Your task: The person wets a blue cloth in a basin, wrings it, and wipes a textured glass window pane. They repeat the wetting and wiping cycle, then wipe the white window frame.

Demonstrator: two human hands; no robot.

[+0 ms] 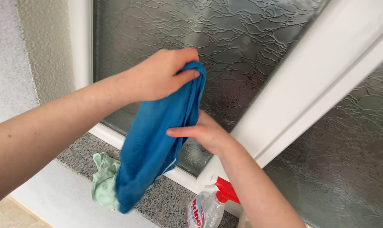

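A blue cloth [151, 147] hangs in front of a textured glass pane [242, 46]. My left hand [162, 74] pinches the cloth's top edge between thumb and fingers, holding it up. My right hand [202, 133] grips the cloth lower down at its right side, thumb on the front. The cloth's bottom end dangles over the granite sill [79, 152].
A pale green cloth [103, 179] lies crumpled on the sill behind the blue one. A clear spray bottle with a red trigger [212, 204] stands at the bottom centre. A white window frame [309, 84] runs diagonally between two textured panes; a rough plaster wall [14, 55] is at left.
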